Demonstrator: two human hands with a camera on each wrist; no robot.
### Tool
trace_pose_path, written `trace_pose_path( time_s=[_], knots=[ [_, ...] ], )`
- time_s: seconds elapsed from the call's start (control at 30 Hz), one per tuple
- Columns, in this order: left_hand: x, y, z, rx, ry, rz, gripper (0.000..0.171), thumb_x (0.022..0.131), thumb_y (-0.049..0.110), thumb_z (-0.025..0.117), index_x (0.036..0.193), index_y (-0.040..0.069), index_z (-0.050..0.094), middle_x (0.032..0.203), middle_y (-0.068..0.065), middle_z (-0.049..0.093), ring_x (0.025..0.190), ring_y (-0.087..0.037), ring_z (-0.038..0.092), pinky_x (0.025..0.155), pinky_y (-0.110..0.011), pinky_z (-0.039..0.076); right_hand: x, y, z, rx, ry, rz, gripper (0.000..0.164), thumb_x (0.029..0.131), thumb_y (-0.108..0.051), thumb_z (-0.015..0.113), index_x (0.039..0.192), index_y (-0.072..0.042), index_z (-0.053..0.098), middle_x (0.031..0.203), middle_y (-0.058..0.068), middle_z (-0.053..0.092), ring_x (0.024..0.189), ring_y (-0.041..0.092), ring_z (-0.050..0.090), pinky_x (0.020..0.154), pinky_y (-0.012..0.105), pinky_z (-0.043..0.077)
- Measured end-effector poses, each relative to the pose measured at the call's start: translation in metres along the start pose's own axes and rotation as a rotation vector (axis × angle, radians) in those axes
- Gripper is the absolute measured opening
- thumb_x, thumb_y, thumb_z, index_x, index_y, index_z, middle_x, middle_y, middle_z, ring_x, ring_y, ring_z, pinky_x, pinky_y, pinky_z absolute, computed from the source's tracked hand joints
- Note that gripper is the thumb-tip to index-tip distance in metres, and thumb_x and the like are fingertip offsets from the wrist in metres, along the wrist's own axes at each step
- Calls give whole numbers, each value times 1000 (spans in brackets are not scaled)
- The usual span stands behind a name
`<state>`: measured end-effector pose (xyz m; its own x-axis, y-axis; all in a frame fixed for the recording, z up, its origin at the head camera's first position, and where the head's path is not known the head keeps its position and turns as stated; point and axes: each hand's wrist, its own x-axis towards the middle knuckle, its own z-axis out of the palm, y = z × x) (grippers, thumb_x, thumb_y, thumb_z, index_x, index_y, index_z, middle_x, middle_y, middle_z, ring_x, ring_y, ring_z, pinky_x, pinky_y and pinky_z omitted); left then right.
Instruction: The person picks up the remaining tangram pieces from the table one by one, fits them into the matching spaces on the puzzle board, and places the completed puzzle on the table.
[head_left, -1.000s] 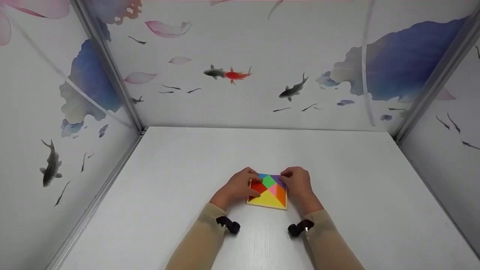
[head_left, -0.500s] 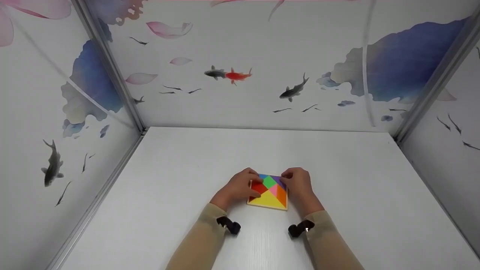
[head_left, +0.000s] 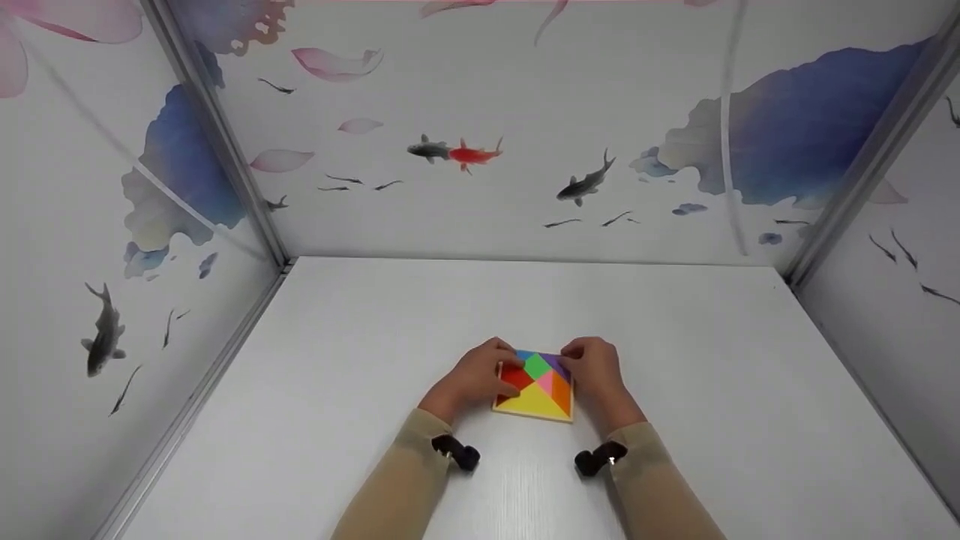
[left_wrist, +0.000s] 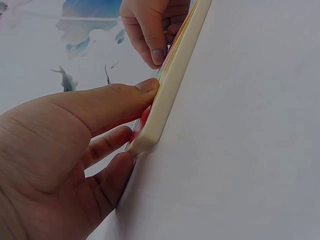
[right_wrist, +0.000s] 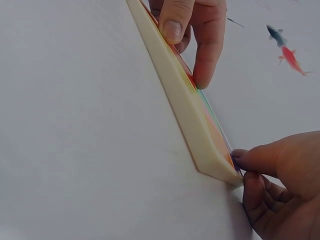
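Note:
A square tangram puzzle (head_left: 535,401) lies on the white table, its coloured pieces fitted together in a pale wooden frame (right_wrist: 185,117). At its left side my left hand (head_left: 478,369) holds it, thumb and index finger over the red pieces (head_left: 516,376) and the lower fingers against the frame's edge. My right hand (head_left: 598,369) grips the far right corner, thumb on the purple piece (head_left: 553,361) and the other fingers curled beside the frame. Green, pink, orange, yellow and blue pieces show between the hands. In the left wrist view, my left thumb (left_wrist: 120,100) reaches onto the puzzle's top.
A white table (head_left: 375,315) surrounds the puzzle. White panels (head_left: 480,90) printed with fish and petals stand at the back and sides, joined by metal posts (head_left: 225,142). Black wrist cameras (head_left: 456,452) sit on both sleeves.
Both hands keep the same hold on the tangram puzzle, which stays in place. The whole head view has shifted very slightly.

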<state>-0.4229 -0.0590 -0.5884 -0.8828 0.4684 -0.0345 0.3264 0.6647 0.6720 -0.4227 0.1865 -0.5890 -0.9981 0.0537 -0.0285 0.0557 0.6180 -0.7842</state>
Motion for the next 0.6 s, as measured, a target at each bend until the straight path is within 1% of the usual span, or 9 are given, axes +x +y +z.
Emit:
trace_pose_path(
  time_s=[0.27,0.47,0.6],
  knots=[
    [1,-3,1,25,9,26,43,91,30,85,132,21,76,138,3,59,129,-19,57,119,-38,47,1,0,1,-5,24,-17,10,99,-13,75,105,-7,81,102,11,74,97,27,64,94,42,60],
    [1,-4,1,17,10,20,42,91,31,86,132,22,76,136,4,58,128,-19,57,119,-38,47,1,0,2,-13,14,9,12,100,-14,74,108,-8,81,105,11,74,98,27,64,96,42,61],
    [2,-4,2,18,10,19,43,91,32,86,132,23,76,136,6,58,127,-18,57,119,-38,47,1,0,2,7,17,29,12,100,-14,74,109,-8,80,107,11,72,100,28,64,97,42,60]
  ],
)
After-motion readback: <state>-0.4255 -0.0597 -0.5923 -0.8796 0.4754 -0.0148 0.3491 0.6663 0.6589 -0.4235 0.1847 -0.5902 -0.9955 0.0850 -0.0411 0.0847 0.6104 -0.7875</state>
